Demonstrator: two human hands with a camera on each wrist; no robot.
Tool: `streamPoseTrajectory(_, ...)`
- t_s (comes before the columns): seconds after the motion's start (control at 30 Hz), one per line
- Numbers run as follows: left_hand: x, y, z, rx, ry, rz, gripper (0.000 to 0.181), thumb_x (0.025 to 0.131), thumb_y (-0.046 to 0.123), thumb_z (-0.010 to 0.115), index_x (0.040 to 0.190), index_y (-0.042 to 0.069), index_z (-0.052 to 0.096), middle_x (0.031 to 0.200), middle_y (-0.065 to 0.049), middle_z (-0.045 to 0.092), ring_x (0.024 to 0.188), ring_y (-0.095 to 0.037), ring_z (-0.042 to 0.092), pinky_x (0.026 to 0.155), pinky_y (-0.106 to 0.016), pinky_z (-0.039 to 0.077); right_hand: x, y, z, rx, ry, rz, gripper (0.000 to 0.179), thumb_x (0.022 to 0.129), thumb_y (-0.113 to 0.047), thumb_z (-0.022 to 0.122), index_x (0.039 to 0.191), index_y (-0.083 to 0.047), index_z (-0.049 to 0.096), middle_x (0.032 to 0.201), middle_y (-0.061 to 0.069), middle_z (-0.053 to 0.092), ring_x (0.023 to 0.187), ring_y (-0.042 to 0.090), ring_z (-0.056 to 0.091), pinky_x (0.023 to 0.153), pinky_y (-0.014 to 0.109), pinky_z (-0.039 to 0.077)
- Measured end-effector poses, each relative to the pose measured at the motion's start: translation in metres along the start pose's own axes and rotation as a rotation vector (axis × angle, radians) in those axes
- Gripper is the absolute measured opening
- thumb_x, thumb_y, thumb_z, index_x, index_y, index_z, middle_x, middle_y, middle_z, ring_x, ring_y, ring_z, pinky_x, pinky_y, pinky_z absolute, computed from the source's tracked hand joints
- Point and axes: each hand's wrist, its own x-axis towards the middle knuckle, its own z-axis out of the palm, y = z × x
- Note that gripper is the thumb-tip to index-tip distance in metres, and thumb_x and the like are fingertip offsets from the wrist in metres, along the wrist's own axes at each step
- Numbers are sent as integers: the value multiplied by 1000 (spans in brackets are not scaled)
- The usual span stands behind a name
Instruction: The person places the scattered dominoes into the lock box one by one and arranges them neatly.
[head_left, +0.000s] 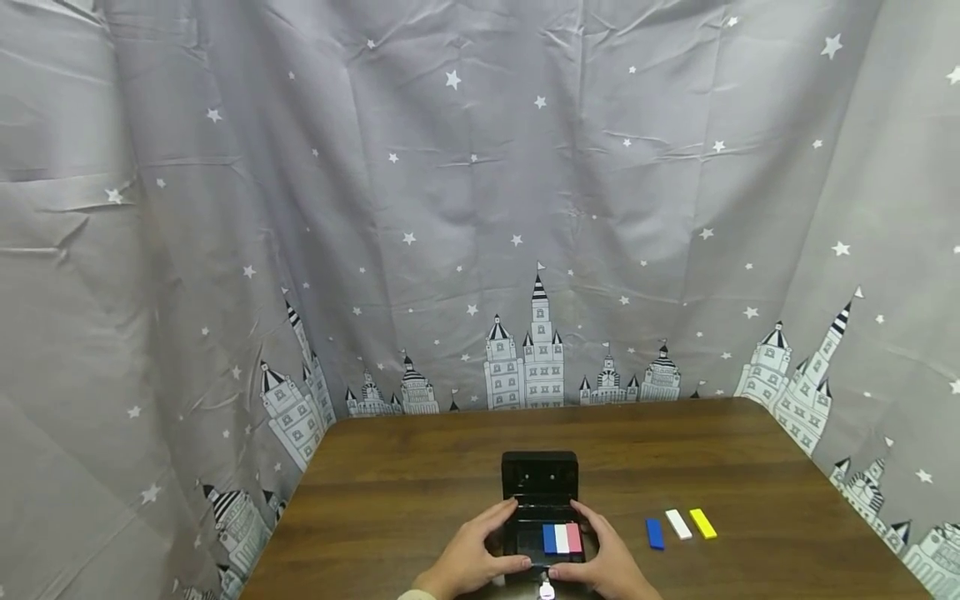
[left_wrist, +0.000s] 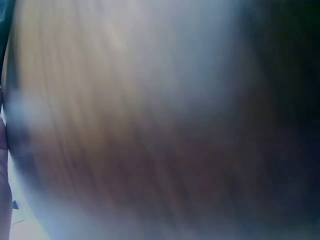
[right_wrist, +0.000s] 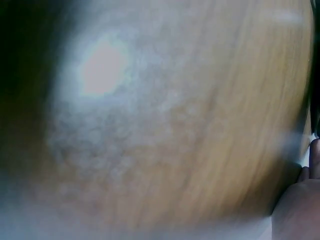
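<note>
A small black box (head_left: pixel 540 463) stands on the table with its lid raised. Inside, at the right, a blue block (head_left: pixel 549 539), a white block (head_left: pixel 561 538) and a pinkish-red block (head_left: pixel 574 537) lie side by side. My left hand (head_left: pixel 468 556) grips the box's left side, thumb at the front and a finger at the back. On the right side, my right hand (head_left: pixel 611 562) holds it in the same way. A key (head_left: pixel 547 590) with a pale head shows at the box's front. Both wrist views are blurred, with only slivers of the hands (left_wrist: pixel 5 190) (right_wrist: pixel 297 210) at their edges.
Right of the box lie a loose blue block (head_left: pixel 655 534), a white block (head_left: pixel 678 524) and a yellow block (head_left: pixel 703 523). The brown wooden table (head_left: pixel 405 467) ends at a grey curtain (head_left: pixel 465 192) printed with stars and castles.
</note>
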Motion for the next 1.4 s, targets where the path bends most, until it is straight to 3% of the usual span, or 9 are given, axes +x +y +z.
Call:
streamPoseTrajectory(0.43, -10, -6, 3, -4, 18, -20, 84, 83, 53, 79, 149, 10, 50, 150, -5, 50, 135, -28, 48, 105, -54, 42, 2, -7, 3, -4, -42, 2, 100, 71, -39, 93, 151, -6, 42, 142, 29, 45, 119, 40, 50, 95, 71, 40)
streamPoseTrajectory(0.6, -13, -5, 0, -26, -12, -40, 83, 83, 53, 79, 149, 11, 50, 151, -4, 49, 136, -29, 46, 105, -56, 41, 2, -6, 2, 3, -76, -26, 100, 72, -35, 93, 150, -2, 40, 139, 28, 47, 117, 38, 52, 96, 68, 42)
streamPoseTrajectory(0.77, -12, -6, -8, 11, 6, -54, 83, 81, 53, 81, 147, 13, 53, 150, -3, 49, 135, -28, 47, 106, -55, 40, 6, -11, -2, 18, -94, -71, 100, 72, -34, 93, 150, 0, 40, 139, 26, 51, 121, 43, 52, 99, 66, 40)
streamPoseTrajectory(0.93, -5, 0, -8, 0, -38, -96, 85, 79, 59, 80, 148, 18, 52, 152, 3, 47, 137, -26, 44, 107, -56, 38, 0, -6, -21, 2, -44, -56, 95, 70, -33, 94, 147, -2, 46, 139, 23, 54, 125, 49, 50, 100, 63, 42)
streamPoseTrajectory(1.1, 2, 5, 3, -30, -88, -132, 85, 77, 59, 81, 149, 22, 52, 152, 8, 45, 138, -24, 43, 107, -57, 38, -12, 7, -51, -86, 19, -28, 93, 69, -34, 94, 145, -3, 50, 135, 19, 58, 120, 43, 55, 95, 59, 47)
streamPoseTrajectory(1.4, 1, -2, 0, -43, -41, -106, 84, 76, 58, 82, 147, 24, 53, 151, 6, 46, 138, -25, 43, 108, -56, 37, -10, 6, -87, -113, 17, -50, 97, 68, -27, 95, 147, 1, 45, 140, 26, 53, 125, 46, 51, 103, 57, 42)
